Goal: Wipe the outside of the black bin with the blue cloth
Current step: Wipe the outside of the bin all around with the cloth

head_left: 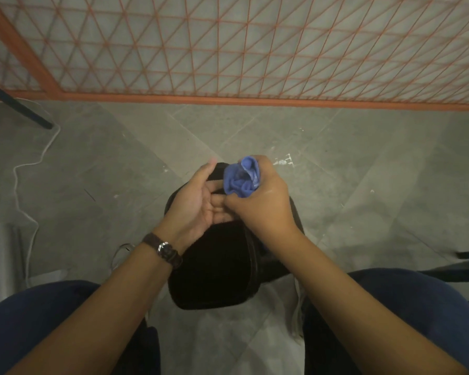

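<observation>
Off to the left of the left hand, a white cable (16,182) snakes over the floor. The left hand (197,204), a watch (164,249) on its wrist, lies palm-up and relaxed, its fingers loosely bent with the tips hidden behind the right hand. Directly beneath both hands sits the black bin (214,269), between the person's knees. The right hand (266,208) grips the bunched blue cloth (241,180), which sticks out above its knuckles.

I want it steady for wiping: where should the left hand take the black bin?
Probably its far edge, from the left: that narrow edge of the black bin lies right beside the open left hand, while the right hand is busy gripping the blue cloth.
</observation>
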